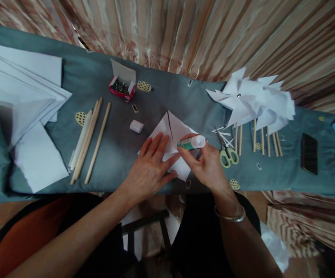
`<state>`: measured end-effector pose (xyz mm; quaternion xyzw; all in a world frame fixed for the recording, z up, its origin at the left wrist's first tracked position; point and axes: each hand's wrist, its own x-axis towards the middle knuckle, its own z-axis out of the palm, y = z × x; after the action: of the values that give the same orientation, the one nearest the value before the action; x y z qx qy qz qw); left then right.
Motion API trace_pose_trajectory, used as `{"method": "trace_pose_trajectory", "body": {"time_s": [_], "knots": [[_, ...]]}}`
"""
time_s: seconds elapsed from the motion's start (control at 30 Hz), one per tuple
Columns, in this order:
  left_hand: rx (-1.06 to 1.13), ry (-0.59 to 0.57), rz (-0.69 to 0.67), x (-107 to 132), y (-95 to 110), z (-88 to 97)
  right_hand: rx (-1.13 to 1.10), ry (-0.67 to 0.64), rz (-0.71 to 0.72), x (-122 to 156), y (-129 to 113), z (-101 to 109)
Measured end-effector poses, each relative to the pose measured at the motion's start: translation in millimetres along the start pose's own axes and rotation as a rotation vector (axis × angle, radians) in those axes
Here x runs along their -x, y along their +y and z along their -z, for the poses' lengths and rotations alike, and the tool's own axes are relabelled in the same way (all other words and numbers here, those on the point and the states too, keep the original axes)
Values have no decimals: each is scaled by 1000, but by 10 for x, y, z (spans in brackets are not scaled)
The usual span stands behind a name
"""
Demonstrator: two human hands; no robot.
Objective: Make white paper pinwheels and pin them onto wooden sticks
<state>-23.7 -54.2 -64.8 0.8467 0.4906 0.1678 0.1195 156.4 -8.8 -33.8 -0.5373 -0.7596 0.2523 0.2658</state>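
Observation:
A white paper square [176, 131] with diagonal cuts lies on the grey-blue cloth [161, 96] in front of me. My left hand [151, 166] lies flat on its left part, fingers spread. My right hand [206, 164] grips a glue stick [191, 143], green with a white end, held sideways over the middle of the paper. A metal bangle [230, 217] sits on my right wrist.
Green-handled scissors [227, 151] lie just right of my right hand. Finished paper pinwheels [252, 101] on sticks are at the right, then a dark phone [308, 153]. A white cap [136, 126], wooden sticks [90, 139], a red pin box [122, 87] and stacked paper [22, 92] lie left.

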Motion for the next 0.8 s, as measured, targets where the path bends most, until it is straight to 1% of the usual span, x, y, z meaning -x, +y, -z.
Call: {"method": "trace_pose_trajectory", "body": {"time_s": [0.4,0.57,0.8], "knots": [[3,5,6,-1,6,-16,-12,27,-33,-44,-27,-22],[10,-3,9,-1,10,-8,-28,51,-21,-60,-6,-50],[18,-2,9,-8,11,-11,-17,46,-22,-89,4,-61]]}}
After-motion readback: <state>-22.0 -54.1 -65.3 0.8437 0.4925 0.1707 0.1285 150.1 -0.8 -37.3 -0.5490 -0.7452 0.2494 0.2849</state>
